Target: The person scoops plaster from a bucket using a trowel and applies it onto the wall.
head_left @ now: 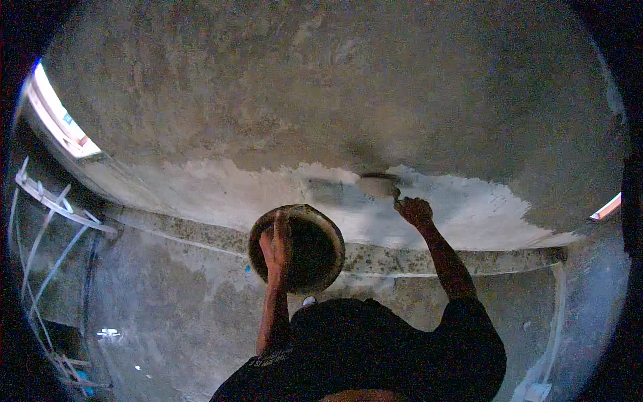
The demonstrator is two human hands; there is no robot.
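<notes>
My right hand [416, 212] is closed around the short handle of a wide-bladed putty knife [377, 184]. Its blade lies at or close to the wall, by the upper border of a pale coat of plaster [462, 208]; exact contact is hard to judge in the blur. Lower and to the left, my left hand [275, 250] grips a round bowl [336, 262] at its left side, fingers reaching over the dark inside. The bowl's contents are too dark to make out.
Rough grey wall [321, 80] rises above the pale coat. A speckled ledge [429, 260] runs along the wall's foot. At the left stands a pale metal frame [60, 204] with thin legs. Bright openings show at the far left [63, 117] and far right [606, 208].
</notes>
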